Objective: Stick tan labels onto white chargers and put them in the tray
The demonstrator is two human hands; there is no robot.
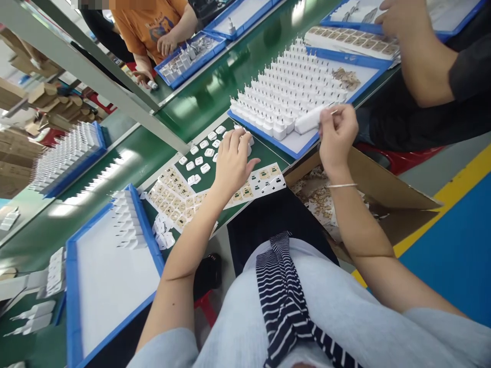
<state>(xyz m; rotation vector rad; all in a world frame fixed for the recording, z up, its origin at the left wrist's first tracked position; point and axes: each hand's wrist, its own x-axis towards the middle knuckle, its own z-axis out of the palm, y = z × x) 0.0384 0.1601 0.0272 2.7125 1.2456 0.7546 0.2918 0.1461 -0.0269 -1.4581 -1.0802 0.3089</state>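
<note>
Striped scarf (286,301) on the lap, two bare arms reaching out over a green surface (192,105).

Right hand (336,134) up at the near edge of the blue tray (297,148), grip narrow, thumb and finger pinched on a white charger plug (310,120). Plug lying long-ways, pointing left toward rows of the same white plugs (287,89) standing in that tray. Left hand (233,161) lower and to the left, well apart from the right one, fingers bent over small white caps (245,139) on the surface; cannot tell if any cap is truly held. More loose caps (199,161) just left of it, sticker sheets (172,197) beside the wrist. Right hand nearer the tray. Another person's arm (422,56) farther right.
</note>
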